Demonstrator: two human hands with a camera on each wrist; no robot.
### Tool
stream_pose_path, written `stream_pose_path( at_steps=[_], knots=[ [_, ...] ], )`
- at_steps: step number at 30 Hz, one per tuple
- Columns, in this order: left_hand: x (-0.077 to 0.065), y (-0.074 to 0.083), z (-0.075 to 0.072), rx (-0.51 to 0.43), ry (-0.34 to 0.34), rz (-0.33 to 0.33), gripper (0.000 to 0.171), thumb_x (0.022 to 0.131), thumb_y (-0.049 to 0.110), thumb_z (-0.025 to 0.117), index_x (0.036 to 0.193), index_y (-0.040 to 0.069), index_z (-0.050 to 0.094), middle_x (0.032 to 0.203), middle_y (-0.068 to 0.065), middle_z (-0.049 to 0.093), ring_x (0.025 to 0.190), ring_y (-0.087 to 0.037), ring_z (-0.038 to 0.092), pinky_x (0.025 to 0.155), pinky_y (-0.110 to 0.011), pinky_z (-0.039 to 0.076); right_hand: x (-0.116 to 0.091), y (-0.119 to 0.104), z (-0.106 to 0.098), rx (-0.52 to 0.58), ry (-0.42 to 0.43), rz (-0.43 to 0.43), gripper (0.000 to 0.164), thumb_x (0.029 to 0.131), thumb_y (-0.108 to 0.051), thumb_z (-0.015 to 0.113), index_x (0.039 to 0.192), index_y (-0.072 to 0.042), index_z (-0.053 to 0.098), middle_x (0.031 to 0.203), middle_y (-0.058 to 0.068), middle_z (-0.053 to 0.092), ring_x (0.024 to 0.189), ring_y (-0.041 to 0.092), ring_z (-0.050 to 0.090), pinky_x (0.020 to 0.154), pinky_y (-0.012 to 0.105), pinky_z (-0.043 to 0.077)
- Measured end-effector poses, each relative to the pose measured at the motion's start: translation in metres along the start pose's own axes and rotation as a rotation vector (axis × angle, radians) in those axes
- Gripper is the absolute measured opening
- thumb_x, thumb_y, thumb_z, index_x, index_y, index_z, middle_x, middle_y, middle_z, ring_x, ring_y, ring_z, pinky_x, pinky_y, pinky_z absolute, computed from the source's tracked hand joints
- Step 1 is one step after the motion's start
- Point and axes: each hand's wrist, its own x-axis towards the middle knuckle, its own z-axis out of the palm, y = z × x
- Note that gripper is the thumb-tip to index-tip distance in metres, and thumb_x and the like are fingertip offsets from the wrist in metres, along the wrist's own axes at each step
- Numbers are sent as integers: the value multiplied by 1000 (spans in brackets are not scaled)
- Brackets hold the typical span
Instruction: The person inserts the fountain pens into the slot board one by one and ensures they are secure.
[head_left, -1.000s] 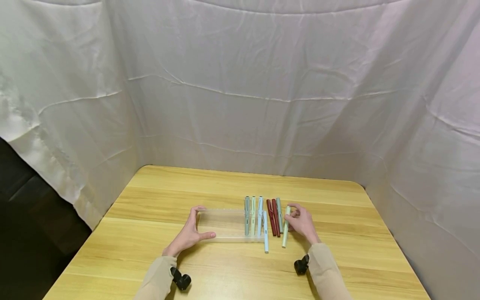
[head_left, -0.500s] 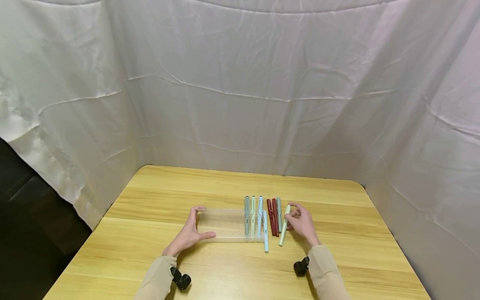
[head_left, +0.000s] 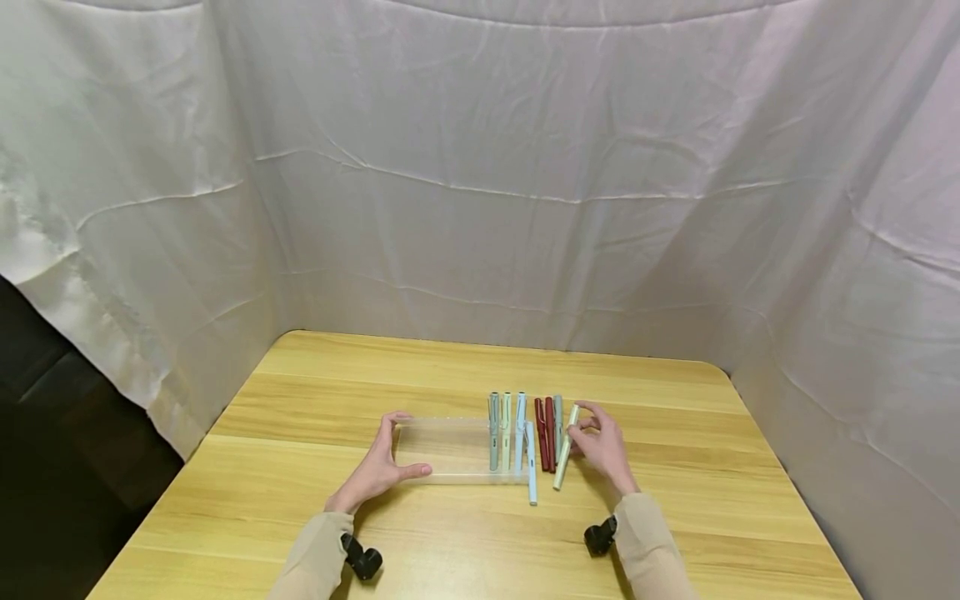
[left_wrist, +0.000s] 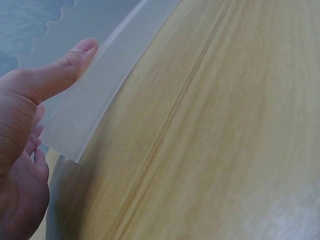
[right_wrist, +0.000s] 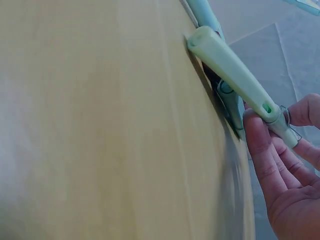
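Observation:
My left hand (head_left: 378,467) grips the left end of a clear plastic pen tray (head_left: 442,447), thumb on its front wall; the left wrist view shows the tray's scalloped notches. A grey-green pen (head_left: 493,433), a pale green pen (head_left: 506,433) and a light blue pen (head_left: 520,433) lie side by side at its right end. Another light blue pen (head_left: 532,467) overlaps that end and sticks out past the front. My right hand (head_left: 603,446) pinches a pale green pen (right_wrist: 230,70) by its clip end, tilted, right of the other pens.
Two dark red pens, a left one (head_left: 542,437) and a right one (head_left: 551,437), lie between the tray and my right hand, with a second grey-green pen (head_left: 558,421) next to them. Pale curtains (head_left: 480,250) surround the wooden table (head_left: 450,542).
The pale green pen in my right hand has tilted, its lower end swinging left toward the red pens. The red pens have shifted slightly. My left hand and the tray stay put.

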Motion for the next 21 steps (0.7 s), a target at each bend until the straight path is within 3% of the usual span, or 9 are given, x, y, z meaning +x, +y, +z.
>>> stream_pose_path(
  at_steps=[11, 21],
  knots=[
    [0, 0, 0, -17, 8, 22, 93, 74, 18, 90, 143, 5, 28, 157, -20, 27, 154, -44, 13, 124, -68, 8, -4, -7, 4, 61, 4, -46, 57, 96, 0, 59, 149, -7, 41, 107, 22, 62, 77, 20, 74, 73, 36, 65],
    [1, -2, 0, -10, 9, 31, 94, 74, 18, 90, 143, 5, 28, 157, -21, 27, 154, -44, 13, 124, -68, 9, -8, -14, 8, 86, 41, -109, 56, 98, -2, 60, 150, -10, 40, 110, 23, 61, 71, 11, 70, 76, 42, 65]
  ],
)
